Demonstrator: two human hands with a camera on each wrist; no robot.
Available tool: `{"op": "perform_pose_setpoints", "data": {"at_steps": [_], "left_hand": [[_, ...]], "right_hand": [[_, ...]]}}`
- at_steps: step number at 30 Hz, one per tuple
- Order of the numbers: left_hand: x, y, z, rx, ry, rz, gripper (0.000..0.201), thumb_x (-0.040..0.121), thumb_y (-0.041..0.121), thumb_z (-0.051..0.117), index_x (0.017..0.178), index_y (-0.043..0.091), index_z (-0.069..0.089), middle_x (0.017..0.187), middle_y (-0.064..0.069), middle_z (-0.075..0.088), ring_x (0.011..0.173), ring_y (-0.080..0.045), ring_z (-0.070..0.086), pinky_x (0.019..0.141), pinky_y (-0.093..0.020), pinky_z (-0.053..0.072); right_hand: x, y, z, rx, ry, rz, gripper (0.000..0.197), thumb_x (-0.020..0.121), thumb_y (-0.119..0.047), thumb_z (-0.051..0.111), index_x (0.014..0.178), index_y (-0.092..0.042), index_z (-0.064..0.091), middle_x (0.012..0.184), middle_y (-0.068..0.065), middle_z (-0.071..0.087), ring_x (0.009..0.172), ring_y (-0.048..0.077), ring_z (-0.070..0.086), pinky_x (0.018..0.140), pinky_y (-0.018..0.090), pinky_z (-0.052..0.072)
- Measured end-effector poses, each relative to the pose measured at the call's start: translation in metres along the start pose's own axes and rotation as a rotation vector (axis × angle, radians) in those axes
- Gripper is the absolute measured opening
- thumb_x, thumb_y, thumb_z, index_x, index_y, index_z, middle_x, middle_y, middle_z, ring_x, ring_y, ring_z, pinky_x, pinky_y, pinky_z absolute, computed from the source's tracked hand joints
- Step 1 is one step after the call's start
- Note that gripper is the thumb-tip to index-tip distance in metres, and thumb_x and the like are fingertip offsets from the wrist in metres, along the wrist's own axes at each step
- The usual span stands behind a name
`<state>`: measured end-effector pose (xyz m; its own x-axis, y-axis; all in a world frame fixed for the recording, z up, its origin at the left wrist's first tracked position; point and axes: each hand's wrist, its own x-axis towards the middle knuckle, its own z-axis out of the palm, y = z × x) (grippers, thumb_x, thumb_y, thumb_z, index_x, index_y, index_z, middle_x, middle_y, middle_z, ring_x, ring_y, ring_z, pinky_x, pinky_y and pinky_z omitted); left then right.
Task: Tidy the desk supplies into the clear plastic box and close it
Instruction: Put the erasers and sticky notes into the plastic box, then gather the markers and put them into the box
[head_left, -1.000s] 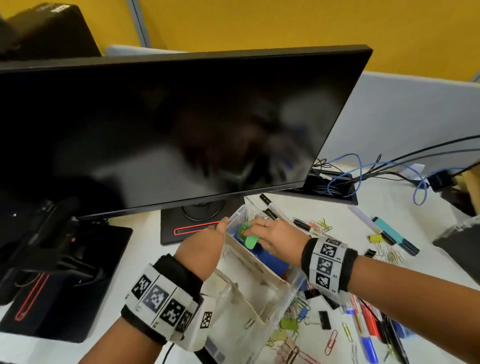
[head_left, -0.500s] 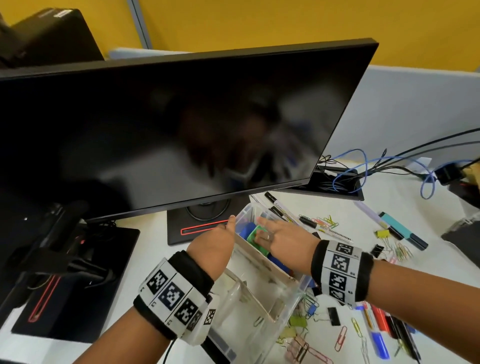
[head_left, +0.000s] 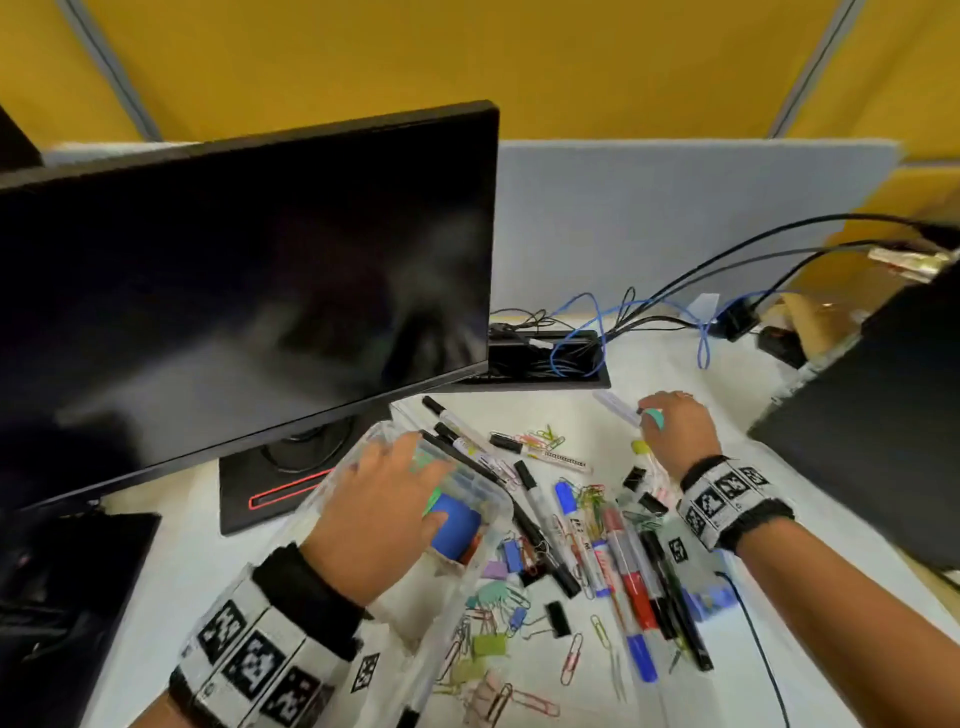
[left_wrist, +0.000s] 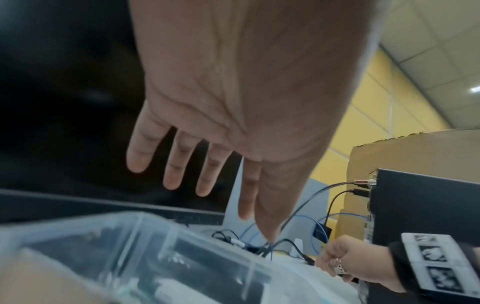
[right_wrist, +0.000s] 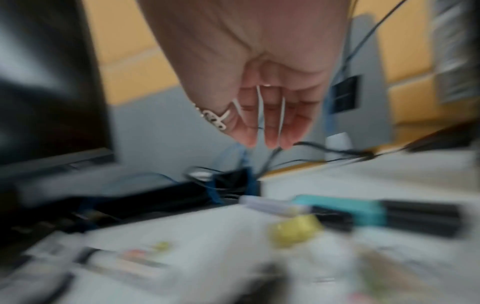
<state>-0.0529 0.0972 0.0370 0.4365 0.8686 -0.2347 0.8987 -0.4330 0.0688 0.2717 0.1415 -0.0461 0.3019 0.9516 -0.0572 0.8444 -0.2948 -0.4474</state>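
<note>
The clear plastic box (head_left: 480, 501) lies beside the monitor base, with a blue item (head_left: 456, 526) and a green one inside. My left hand (head_left: 395, 467) is spread flat over its far end; the left wrist view shows straight, empty fingers (left_wrist: 182, 174) above the box wall (left_wrist: 145, 242). I cannot tell if the palm touches it. My right hand (head_left: 670, 421) hovers over a teal highlighter (head_left: 653, 415) and a lilac one (head_left: 615, 405). In the blurred right wrist view its fingers (right_wrist: 270, 131) hang above both highlighters (right_wrist: 350, 207), holding nothing.
Several markers (head_left: 623, 571), paper clips (head_left: 571, 660) and binder clips (head_left: 558, 618) are scattered right of the box. A monitor (head_left: 249, 291) stands at left, a cable tray (head_left: 550, 358) with wires behind, and a dark case (head_left: 883, 431) at right.
My right hand left the box, without the green item, and moved right to the highlighters. My left hand shifted from the box's left wall to over its top.
</note>
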Motion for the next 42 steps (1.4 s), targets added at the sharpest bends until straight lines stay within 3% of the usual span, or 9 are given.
{"op": "perform_pose_setpoints", "data": {"at_steps": [5, 8, 13, 18, 21, 26, 34, 38, 42], "left_hand": [[-0.003, 0.024, 0.025, -0.124, -0.278, -0.036, 0.122, 0.04, 0.1, -0.002, 0.14, 0.039, 0.032, 0.151, -0.004, 0.03, 0.137, -0.031, 0.031, 0.112, -0.042, 0.03], [-0.008, 0.033, 0.03, -0.08, -0.521, -0.081, 0.127, 0.033, 0.1, 0.002, 0.146, 0.042, 0.008, 0.159, -0.002, 0.007, 0.145, -0.034, 0.009, 0.117, -0.048, 0.017], [-0.01, 0.035, 0.033, 0.029, -0.533, -0.079, 0.078, 0.085, 0.057, 0.05, 0.147, 0.038, 0.007, 0.158, -0.004, 0.009, 0.146, -0.03, 0.008, 0.118, -0.046, 0.02], [-0.017, 0.038, 0.035, -0.031, -0.485, -0.075, 0.071, 0.089, 0.037, 0.054, 0.147, 0.03, 0.014, 0.15, -0.002, 0.026, 0.137, -0.024, 0.025, 0.112, -0.031, 0.025], [-0.018, 0.044, 0.035, -0.073, -0.467, -0.103, 0.069, 0.09, 0.026, 0.054, 0.147, 0.024, 0.014, 0.143, -0.004, 0.035, 0.133, -0.022, 0.03, 0.109, -0.029, 0.028], [-0.021, 0.047, 0.032, -0.118, -0.481, -0.123, 0.07, 0.093, 0.023, 0.051, 0.148, 0.023, 0.009, 0.142, -0.006, 0.037, 0.131, -0.023, 0.032, 0.108, -0.029, 0.027], [-0.022, 0.038, 0.04, -0.207, -0.416, -0.104, 0.073, 0.091, 0.03, 0.055, 0.149, 0.029, 0.011, 0.147, -0.002, 0.031, 0.134, -0.019, 0.029, 0.111, -0.028, 0.028], [-0.03, 0.034, 0.029, -0.203, -0.262, -0.138, 0.09, 0.083, 0.053, 0.057, 0.151, 0.022, 0.006, 0.159, -0.001, 0.008, 0.146, -0.019, 0.011, 0.118, -0.029, 0.016], [-0.036, 0.013, 0.016, -0.139, -0.129, -0.257, 0.078, 0.086, 0.056, 0.049, 0.148, 0.022, 0.016, 0.155, -0.003, 0.018, 0.145, -0.023, 0.012, 0.119, -0.035, 0.018]], "right_hand": [[0.023, 0.061, -0.004, -0.055, -0.173, -0.031, 0.025, 0.083, 0.001, 0.057, 0.106, 0.0, 0.067, 0.107, 0.028, 0.063, 0.101, 0.041, 0.06, 0.091, 0.041, 0.046], [-0.009, 0.066, 0.007, -0.024, -0.344, -0.212, 0.036, 0.083, -0.016, 0.065, 0.117, -0.005, 0.062, 0.124, 0.022, 0.058, 0.117, 0.036, 0.053, 0.102, 0.037, 0.039], [-0.075, 0.073, 0.019, -0.181, -0.605, -0.49, 0.101, 0.055, -0.09, 0.032, 0.142, -0.038, 0.025, 0.156, 0.006, 0.017, 0.143, 0.028, 0.015, 0.116, 0.047, 0.017], [-0.091, 0.091, -0.004, -0.225, -0.612, -0.422, 0.106, 0.049, -0.084, 0.051, 0.141, -0.036, 0.028, 0.154, 0.002, 0.019, 0.141, 0.025, 0.016, 0.113, 0.045, 0.02], [-0.101, 0.107, -0.01, -0.361, -0.69, -0.456, 0.077, 0.068, -0.045, 0.073, 0.135, -0.031, 0.039, 0.145, 0.0, 0.033, 0.132, 0.02, 0.031, 0.111, 0.038, 0.029], [-0.102, 0.109, -0.006, -0.369, -0.639, -0.492, 0.066, 0.081, -0.01, 0.063, 0.139, -0.026, 0.036, 0.133, 0.001, 0.051, 0.12, 0.02, 0.046, 0.102, 0.031, 0.039], [-0.094, 0.066, -0.038, -0.135, -0.699, -0.34, 0.067, 0.086, -0.015, 0.061, 0.141, -0.027, 0.024, 0.12, 0.006, 0.054, 0.111, 0.02, 0.055, 0.097, 0.033, 0.047], [-0.091, -0.001, -0.067, 0.046, -0.614, -0.465, 0.036, 0.084, -0.036, 0.06, 0.114, -0.024, 0.045, 0.085, -0.003, 0.057, 0.073, 0.004, 0.051, 0.065, 0.017, 0.039], [-0.094, -0.094, -0.06, 0.179, -0.54, -0.667, 0.025, 0.083, -0.026, 0.063, 0.106, -0.02, 0.053, 0.098, 0.005, 0.056, 0.082, 0.011, 0.05, 0.069, 0.023, 0.039]]}}
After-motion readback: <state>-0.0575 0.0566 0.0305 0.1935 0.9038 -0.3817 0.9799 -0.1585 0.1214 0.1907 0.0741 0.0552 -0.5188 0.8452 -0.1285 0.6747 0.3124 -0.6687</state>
